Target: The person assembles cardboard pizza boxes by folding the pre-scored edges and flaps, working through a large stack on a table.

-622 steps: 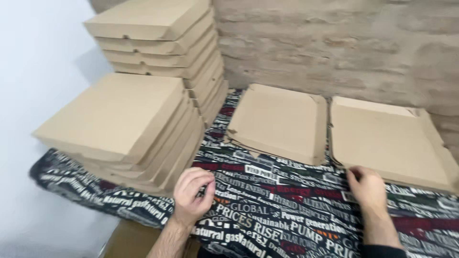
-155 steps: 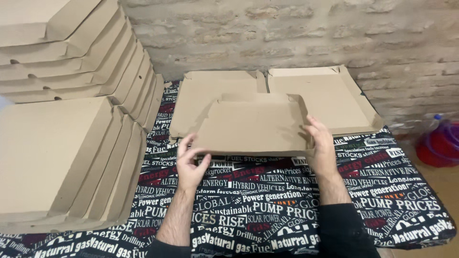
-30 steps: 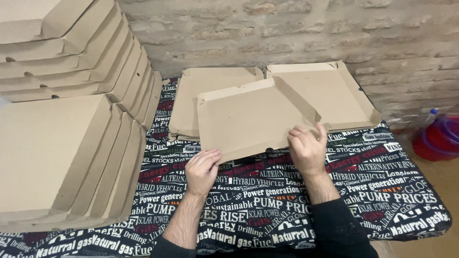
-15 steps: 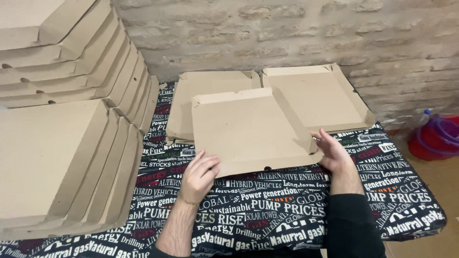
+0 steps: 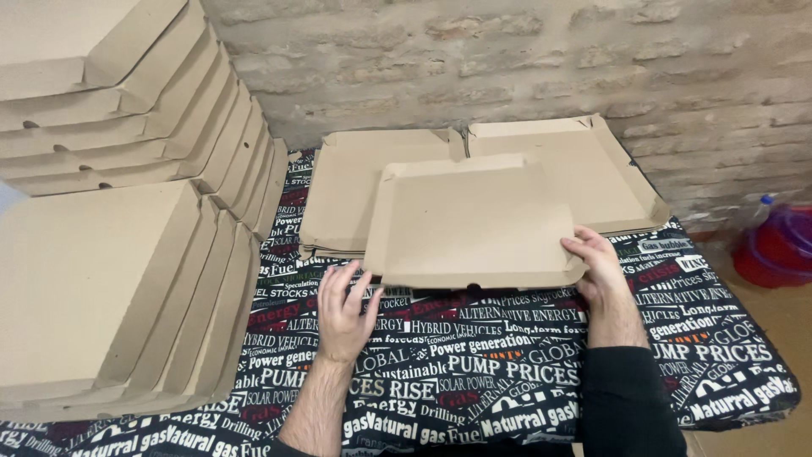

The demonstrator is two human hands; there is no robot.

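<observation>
Holding cardboard box (image 5: 474, 222) level, long axis left-right | right hand (image 5: 597, 267) gripping corner | left hand (image 5: 345, 306) open, seemingly untouching

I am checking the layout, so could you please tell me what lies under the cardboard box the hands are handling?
Under the cardboard box lie flat cardboard blanks and the printed tablecloth. The right hand grips its corner; the left hand rests beside it. The covered middle is hidden.

Matt brown cardboard box (image 5: 478, 222), printed cloth table cover (image 5: 474, 372), rough brick wall (image 5: 507, 59).
</observation>
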